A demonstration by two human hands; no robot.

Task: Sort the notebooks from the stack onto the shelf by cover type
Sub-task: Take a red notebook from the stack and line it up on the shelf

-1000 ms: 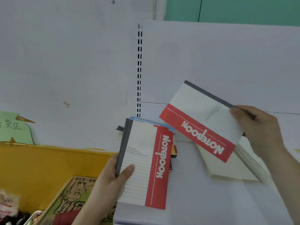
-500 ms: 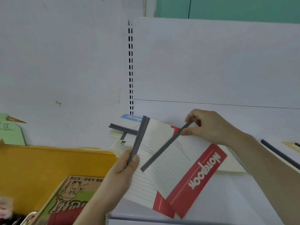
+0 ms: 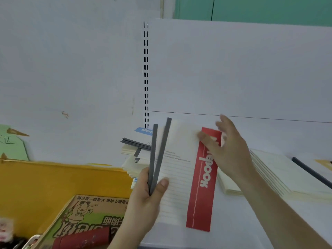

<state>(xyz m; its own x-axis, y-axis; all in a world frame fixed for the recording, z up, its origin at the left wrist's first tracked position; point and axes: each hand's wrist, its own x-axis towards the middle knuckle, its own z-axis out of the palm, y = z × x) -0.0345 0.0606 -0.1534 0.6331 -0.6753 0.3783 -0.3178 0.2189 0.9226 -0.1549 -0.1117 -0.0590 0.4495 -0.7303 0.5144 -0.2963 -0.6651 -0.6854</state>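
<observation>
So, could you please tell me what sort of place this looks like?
Probably a stationery shop or its stockroom: a white shelf backed by a slotted upright, stacks of notebooks, and a printed carton beside a yellow bin.

The left hand (image 3: 147, 196) comes up from the lower middle, its forearm angled up and right. Its thumb and curled fingers pinch the grey spines of two notebooks (image 3: 179, 177) near their bottom ends. The right arm reaches in from the lower right, and the right hand (image 3: 228, 150) has its fingers spread and straight, thumb touching the front cover.
</observation>
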